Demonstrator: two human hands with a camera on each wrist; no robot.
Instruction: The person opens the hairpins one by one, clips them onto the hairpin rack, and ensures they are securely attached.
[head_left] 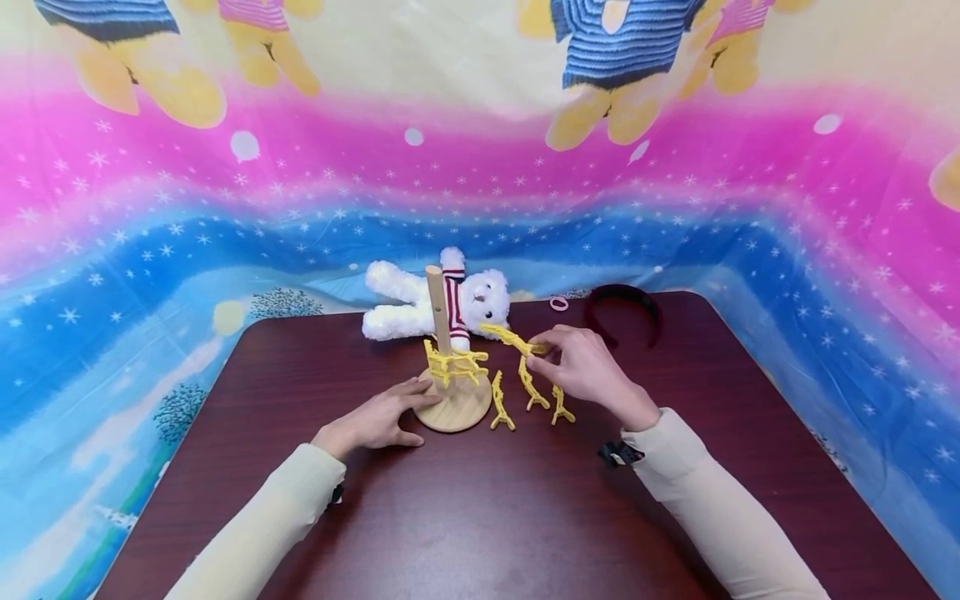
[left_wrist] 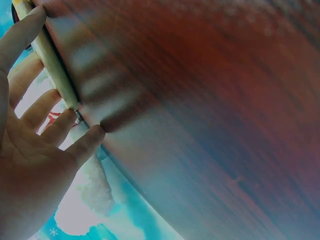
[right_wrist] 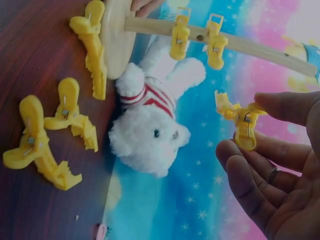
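My left hand (head_left: 378, 417) rests at the left edge of the round wooden base (head_left: 468, 412), with fingertips touching it. In the left wrist view, the left hand's fingers (left_wrist: 42, 110) lie spread along the base's rim. A wooden post (head_left: 437, 304) rises from the base and carries two yellow spring clips (right_wrist: 216, 50), one near the other. My right hand (head_left: 585, 367) pinches another yellow clip (right_wrist: 245, 122) between thumb and fingers, held up right of the post and apart from it. Three more yellow clips (head_left: 501, 404) are on the table beside the base.
A white teddy bear (head_left: 405, 321) in a red-striped top lies behind the post. At the table's back right are a dark red headband (head_left: 624, 292) and a pink hair tie (head_left: 558, 304). Printed cloth (head_left: 795, 275) hangs around the dark wooden table (head_left: 480, 517).
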